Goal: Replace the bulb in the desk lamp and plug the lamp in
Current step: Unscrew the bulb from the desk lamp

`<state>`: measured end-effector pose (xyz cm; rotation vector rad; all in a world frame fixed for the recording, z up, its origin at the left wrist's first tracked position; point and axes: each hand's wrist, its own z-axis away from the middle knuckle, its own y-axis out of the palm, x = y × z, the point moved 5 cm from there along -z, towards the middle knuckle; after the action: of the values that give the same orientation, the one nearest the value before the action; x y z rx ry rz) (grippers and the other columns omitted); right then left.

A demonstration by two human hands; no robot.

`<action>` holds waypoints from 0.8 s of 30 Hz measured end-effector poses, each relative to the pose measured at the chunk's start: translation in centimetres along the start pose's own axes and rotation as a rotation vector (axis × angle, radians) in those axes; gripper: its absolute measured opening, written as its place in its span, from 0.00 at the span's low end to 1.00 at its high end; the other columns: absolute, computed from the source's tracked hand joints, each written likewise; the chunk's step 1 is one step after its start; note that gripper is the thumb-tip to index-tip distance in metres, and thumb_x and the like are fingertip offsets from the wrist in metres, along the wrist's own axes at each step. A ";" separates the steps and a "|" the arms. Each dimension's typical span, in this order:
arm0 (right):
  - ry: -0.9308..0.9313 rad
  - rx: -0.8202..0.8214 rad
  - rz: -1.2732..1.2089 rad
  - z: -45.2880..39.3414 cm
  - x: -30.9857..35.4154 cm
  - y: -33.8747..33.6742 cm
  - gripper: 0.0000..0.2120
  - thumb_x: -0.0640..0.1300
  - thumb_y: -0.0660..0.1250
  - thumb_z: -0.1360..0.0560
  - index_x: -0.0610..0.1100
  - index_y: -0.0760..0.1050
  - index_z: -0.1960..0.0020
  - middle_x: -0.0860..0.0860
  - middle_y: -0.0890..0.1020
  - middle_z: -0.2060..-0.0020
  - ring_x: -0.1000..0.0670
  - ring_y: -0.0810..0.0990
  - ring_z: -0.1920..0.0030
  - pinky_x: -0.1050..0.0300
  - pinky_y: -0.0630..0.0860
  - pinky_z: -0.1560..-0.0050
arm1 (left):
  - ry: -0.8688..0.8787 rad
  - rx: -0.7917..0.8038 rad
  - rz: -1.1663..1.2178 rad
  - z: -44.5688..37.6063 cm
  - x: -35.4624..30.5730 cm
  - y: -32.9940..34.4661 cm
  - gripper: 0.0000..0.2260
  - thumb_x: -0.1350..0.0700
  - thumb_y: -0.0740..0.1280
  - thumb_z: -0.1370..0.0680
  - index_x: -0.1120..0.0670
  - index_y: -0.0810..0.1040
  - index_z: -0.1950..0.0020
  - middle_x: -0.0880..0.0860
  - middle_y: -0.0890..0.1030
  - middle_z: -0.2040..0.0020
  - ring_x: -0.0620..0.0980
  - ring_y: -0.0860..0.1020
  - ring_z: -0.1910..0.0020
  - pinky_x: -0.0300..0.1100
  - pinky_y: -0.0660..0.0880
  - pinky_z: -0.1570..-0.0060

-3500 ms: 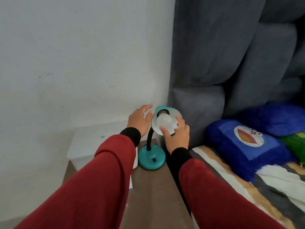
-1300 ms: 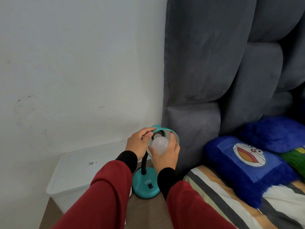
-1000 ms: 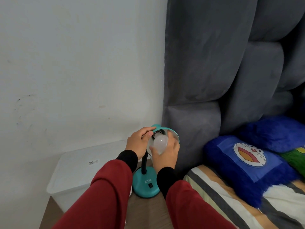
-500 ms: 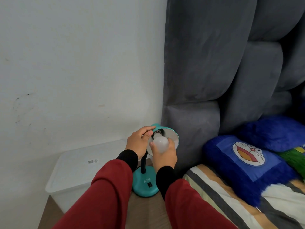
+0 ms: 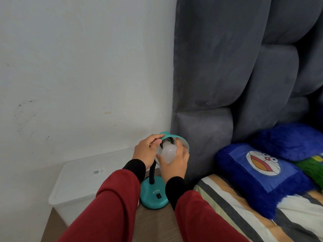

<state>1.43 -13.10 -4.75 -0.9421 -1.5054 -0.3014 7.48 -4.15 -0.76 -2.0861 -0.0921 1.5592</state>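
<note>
A small teal desk lamp (image 5: 153, 196) with a black flexible neck stands on a wooden bedside surface (image 5: 148, 224), its shade (image 5: 184, 143) tilted toward me. A frosted white bulb (image 5: 168, 151) sits at the mouth of the dark socket inside the shade. My right hand (image 5: 174, 163) wraps around the bulb from below and the right. My left hand (image 5: 147, 150) grips the back of the shade at the socket. The lamp's cord and plug are hidden.
A translucent white plastic box (image 5: 80, 182) with a lid stands left of the lamp against the white wall. A grey padded headboard (image 5: 218, 84) rises on the right. Blue cartoon-face pillows (image 5: 262, 170) lie on a striped bedsheet (image 5: 236, 215).
My right hand has shifted its fingers around the bulb, turning at the socket. My left hand keeps its hold on the shade. The view came closer since the earliest frame.
</note>
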 end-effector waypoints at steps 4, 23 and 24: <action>0.185 0.033 -0.087 -0.2 -1.0 0.2 0.36 0.52 0.71 0.29 0.46 0.59 0.27 0.43 0.69 0.31 0.42 0.70 0.33 0.53 0.69 0.35 | 0.002 -0.001 -0.002 0.0 0.0 0.1 0.13 0.57 0.58 0.18 0.48 0.77 0.37 0.48 0.78 0.37 0.40 0.72 0.44 0.31 0.65 0.42; -0.177 0.036 0.283 0.0 -0.5 -0.2 0.27 0.35 0.68 0.28 0.54 0.68 0.33 0.51 0.65 0.32 0.47 0.65 0.33 0.55 0.67 0.31 | -0.007 -0.008 0.016 0.1 0.1 0.0 0.13 0.56 0.59 0.18 0.48 0.78 0.38 0.49 0.79 0.38 0.46 0.75 0.39 0.34 0.67 0.40; -0.171 0.042 0.266 0.1 -0.7 -0.3 0.27 0.36 0.68 0.28 0.52 0.67 0.32 0.51 0.65 0.32 0.48 0.66 0.33 0.57 0.67 0.32 | -0.005 -0.009 0.014 0.1 0.1 0.1 0.13 0.56 0.58 0.18 0.48 0.78 0.38 0.48 0.79 0.38 0.45 0.74 0.40 0.33 0.67 0.40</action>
<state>1.10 -13.51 -5.28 -1.1429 -1.5121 0.0034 7.41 -4.18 -0.88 -2.0945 -0.0860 1.5747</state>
